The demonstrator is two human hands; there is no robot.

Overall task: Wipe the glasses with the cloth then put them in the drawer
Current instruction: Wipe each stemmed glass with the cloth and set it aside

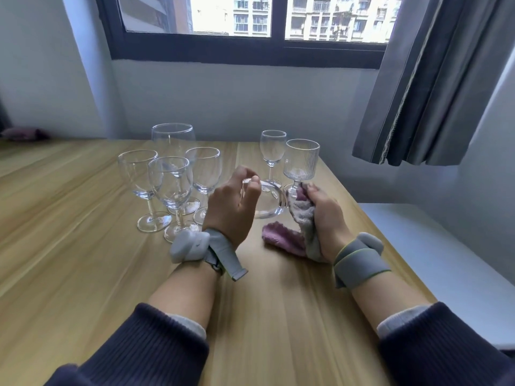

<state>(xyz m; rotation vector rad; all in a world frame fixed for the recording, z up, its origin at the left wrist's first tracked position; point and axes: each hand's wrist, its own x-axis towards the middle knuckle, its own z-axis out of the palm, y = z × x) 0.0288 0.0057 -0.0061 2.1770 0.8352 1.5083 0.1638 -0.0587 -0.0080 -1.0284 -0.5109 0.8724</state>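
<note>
My left hand (234, 203) grips a clear wine glass (269, 201) tipped on its side above the wooden table (83, 246), fingers curled round its stem end. My right hand (324, 215) holds a pink and grey cloth (295, 227) bunched against the glass's rim, one end trailing on the table. Several clear wine glasses (170, 185) stand upright in a cluster to the left. A small stemmed glass (272, 151) and a ribbed goblet (301, 162) stand just behind my hands. No drawer is in view.
The table's right edge runs close to my right arm, with a white ledge (446, 260) beyond it. A grey curtain (434, 93) hangs at the upper right under the window (250, 26). A dark purple object (25, 134) lies at the far left.
</note>
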